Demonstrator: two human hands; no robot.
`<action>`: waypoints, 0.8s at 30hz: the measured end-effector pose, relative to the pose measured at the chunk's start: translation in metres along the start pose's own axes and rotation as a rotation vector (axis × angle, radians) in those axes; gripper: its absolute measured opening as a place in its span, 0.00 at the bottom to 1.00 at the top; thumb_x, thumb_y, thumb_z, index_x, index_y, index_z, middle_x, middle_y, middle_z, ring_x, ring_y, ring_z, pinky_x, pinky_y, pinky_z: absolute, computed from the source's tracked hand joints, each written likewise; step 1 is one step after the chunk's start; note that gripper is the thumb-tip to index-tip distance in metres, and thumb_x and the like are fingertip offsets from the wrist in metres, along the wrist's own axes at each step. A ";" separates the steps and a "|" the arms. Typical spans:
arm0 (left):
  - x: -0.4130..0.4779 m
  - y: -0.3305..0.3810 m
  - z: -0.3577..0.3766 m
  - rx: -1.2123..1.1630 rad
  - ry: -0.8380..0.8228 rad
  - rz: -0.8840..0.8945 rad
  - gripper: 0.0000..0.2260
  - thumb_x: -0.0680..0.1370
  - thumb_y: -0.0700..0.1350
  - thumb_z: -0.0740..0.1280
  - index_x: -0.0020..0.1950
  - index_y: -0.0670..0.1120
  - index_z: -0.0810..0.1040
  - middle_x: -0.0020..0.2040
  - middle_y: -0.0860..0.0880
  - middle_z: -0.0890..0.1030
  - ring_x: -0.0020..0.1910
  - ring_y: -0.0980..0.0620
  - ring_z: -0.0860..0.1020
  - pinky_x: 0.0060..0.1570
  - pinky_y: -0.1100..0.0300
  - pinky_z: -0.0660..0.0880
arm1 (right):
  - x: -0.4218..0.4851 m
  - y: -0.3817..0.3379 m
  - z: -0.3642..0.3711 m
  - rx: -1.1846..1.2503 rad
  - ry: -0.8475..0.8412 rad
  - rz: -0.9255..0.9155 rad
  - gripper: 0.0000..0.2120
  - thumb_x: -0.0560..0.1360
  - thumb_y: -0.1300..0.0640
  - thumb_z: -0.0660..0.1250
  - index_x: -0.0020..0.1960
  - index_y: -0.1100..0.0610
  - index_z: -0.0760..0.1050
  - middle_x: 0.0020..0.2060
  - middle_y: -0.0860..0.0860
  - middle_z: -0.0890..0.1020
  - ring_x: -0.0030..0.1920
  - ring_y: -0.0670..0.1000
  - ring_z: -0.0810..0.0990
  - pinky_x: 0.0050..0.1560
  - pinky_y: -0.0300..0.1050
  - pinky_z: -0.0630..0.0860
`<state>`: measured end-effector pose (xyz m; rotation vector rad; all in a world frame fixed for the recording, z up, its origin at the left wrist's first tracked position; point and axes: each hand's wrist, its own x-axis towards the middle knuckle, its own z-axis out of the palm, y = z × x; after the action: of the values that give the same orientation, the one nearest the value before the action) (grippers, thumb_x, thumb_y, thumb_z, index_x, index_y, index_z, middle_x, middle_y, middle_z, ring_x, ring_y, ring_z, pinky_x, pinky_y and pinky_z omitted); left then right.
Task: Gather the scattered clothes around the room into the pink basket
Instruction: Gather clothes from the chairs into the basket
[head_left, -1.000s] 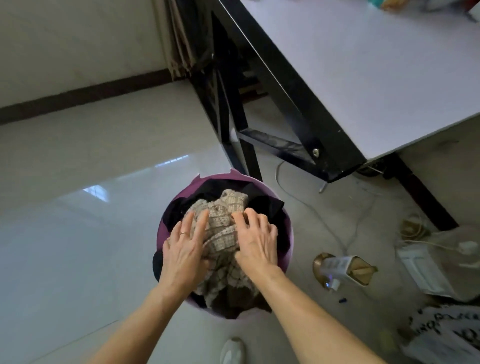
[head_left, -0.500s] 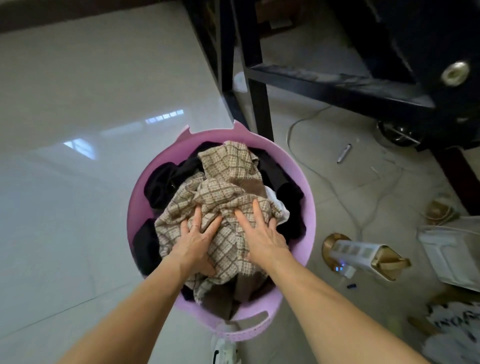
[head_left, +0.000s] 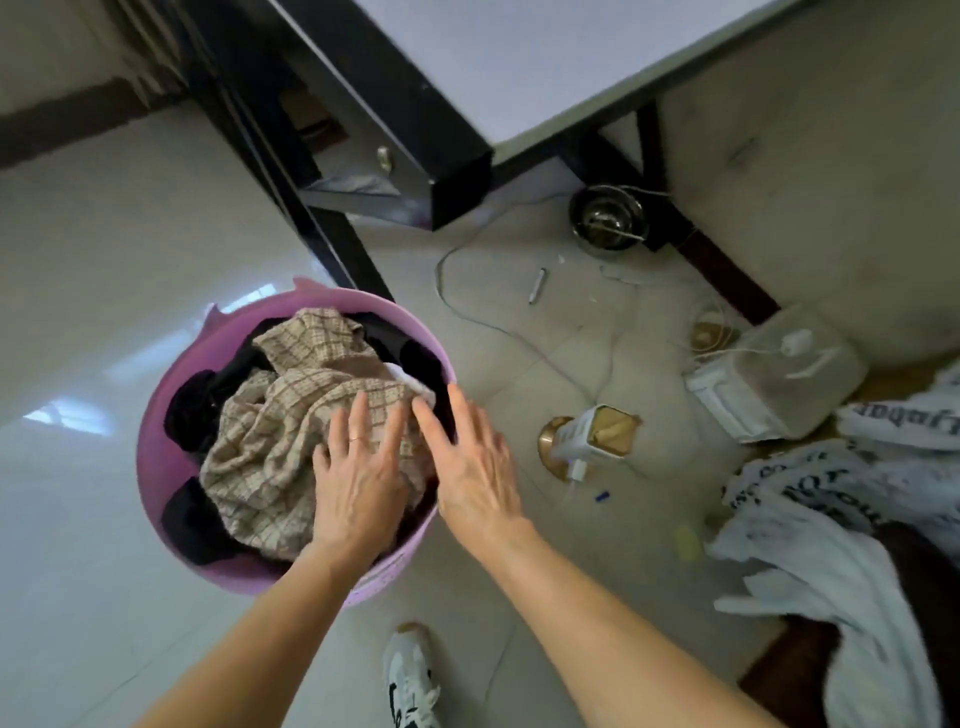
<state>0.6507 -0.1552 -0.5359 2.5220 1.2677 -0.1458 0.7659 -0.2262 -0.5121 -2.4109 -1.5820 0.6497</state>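
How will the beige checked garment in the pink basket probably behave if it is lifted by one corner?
Probably floppy: the beige checked garment lies crumpled in deep folds in the pink basket, so it would likely hang and unfold. It seems light for its bulk, being thin cloth. It may drag the dark clothes beside it, since their folds overlap.

Both flat hands, left (head_left: 358, 480) and right (head_left: 475, 470), over checked cloth (head_left: 291, 415) in pink basket (head_left: 156, 467).
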 end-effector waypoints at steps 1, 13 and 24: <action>-0.004 0.029 -0.010 -0.008 0.056 0.089 0.33 0.71 0.45 0.68 0.75 0.46 0.62 0.75 0.37 0.59 0.72 0.33 0.60 0.62 0.37 0.68 | -0.019 0.012 -0.010 0.014 0.083 0.026 0.38 0.72 0.70 0.59 0.77 0.49 0.53 0.76 0.59 0.53 0.73 0.64 0.58 0.66 0.61 0.66; -0.125 0.372 0.023 0.001 -0.181 0.696 0.41 0.70 0.43 0.70 0.78 0.50 0.52 0.77 0.40 0.52 0.75 0.37 0.53 0.69 0.38 0.61 | -0.365 0.282 -0.070 -0.122 0.105 0.913 0.51 0.66 0.47 0.76 0.77 0.44 0.45 0.77 0.55 0.49 0.74 0.61 0.54 0.65 0.62 0.67; -0.168 0.452 0.120 0.341 -0.350 0.903 0.41 0.73 0.43 0.68 0.77 0.55 0.45 0.78 0.43 0.46 0.76 0.39 0.49 0.70 0.42 0.60 | -0.398 0.344 -0.004 0.101 0.172 0.872 0.56 0.65 0.47 0.77 0.76 0.40 0.38 0.77 0.59 0.47 0.65 0.57 0.70 0.57 0.57 0.76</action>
<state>0.9152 -0.5745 -0.5064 2.9032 -0.0872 -0.5843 0.9177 -0.7292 -0.5388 -2.9112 -0.3594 0.5839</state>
